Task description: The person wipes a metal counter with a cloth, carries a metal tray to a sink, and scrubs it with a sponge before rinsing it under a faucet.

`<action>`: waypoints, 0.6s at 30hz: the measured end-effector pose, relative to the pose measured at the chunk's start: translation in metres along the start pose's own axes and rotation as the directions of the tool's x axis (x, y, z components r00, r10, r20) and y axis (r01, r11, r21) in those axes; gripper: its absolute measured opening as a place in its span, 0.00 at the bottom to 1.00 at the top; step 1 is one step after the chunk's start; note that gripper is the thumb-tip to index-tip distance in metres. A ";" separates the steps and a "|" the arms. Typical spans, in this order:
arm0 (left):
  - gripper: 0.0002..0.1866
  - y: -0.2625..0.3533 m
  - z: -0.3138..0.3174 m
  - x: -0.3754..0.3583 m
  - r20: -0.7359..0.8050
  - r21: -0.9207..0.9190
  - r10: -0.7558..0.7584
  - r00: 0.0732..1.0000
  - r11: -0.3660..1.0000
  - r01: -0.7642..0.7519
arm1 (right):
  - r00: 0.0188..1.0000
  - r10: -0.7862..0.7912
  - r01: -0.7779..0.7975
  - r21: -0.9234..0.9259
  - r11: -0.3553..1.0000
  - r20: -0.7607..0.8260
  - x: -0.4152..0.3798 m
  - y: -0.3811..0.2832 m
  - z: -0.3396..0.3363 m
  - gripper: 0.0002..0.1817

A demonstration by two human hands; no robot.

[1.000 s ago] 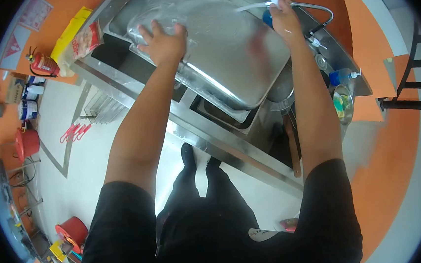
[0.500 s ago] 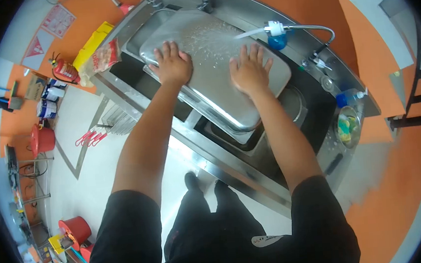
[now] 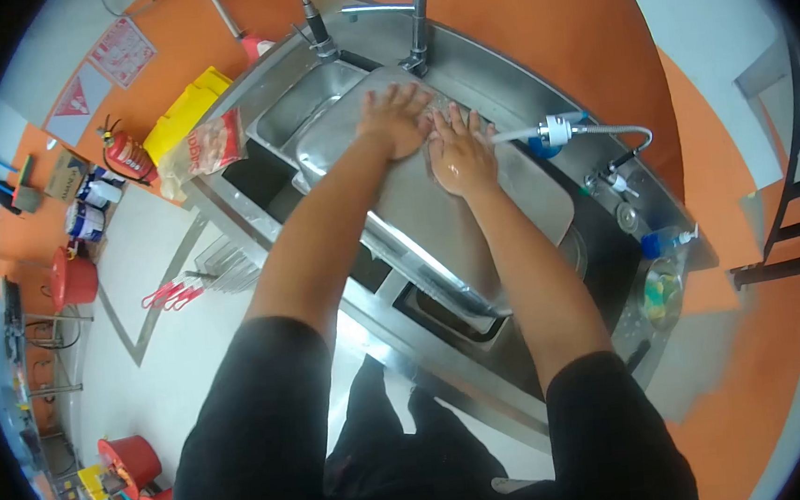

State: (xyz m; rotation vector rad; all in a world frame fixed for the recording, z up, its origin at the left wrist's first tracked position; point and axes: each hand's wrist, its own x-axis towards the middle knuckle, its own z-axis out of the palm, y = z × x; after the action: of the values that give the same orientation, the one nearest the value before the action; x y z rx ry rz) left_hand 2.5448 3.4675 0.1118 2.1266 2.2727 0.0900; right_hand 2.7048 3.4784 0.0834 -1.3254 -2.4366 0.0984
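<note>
A large metal pan (image 3: 437, 238) lies bottom up across the sink, its flat base facing me. My left hand (image 3: 394, 124) rests on its far part with the fingers spread. Beside it my right hand (image 3: 463, 156) lies flat on the same surface, fingers stretched out and close to the left thumb. Water runs from the white tap head (image 3: 555, 132) toward my right fingers, and drops glisten on the back of that hand. Neither hand grips anything.
The metal sink counter (image 3: 357, 300) surrounds the pan, with a small basin (image 3: 291, 118) at the back left. A tall faucet (image 3: 419, 23) stands behind. At right are a pump bottle (image 3: 667, 241) and a bowl with sponges (image 3: 659, 295). A plastic bag (image 3: 213, 144) lies at the left end.
Both hands have slid toward the pan's far middle and come together, having been wide apart. The stream that splashed on bare metal now meets my right hand. The view has shifted slightly.
</note>
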 end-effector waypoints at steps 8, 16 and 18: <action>0.37 -0.072 -0.022 -0.025 0.151 -0.222 -0.366 0.918 0.893 0.392 | 0.989 0.139 -0.141 -0.024 0.990 -0.056 0.006 -0.002 0.006 0.30; 0.34 -0.023 0.013 -0.071 -0.154 -0.001 0.068 0.986 0.998 -0.069 | 0.928 0.373 -0.373 -0.054 0.926 -0.004 0.055 -0.041 0.017 0.30; 0.34 -0.021 0.008 -0.073 -0.150 -0.044 0.052 0.987 0.997 -0.059 | 0.986 0.163 -0.164 -0.021 0.986 -0.035 0.043 -0.018 0.017 0.28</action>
State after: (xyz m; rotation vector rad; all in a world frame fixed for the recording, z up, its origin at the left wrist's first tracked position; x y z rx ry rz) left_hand 2.5291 3.3936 0.1016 2.2290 2.2627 0.3112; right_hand 2.6634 3.5052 0.0837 -1.5241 -2.3057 0.0886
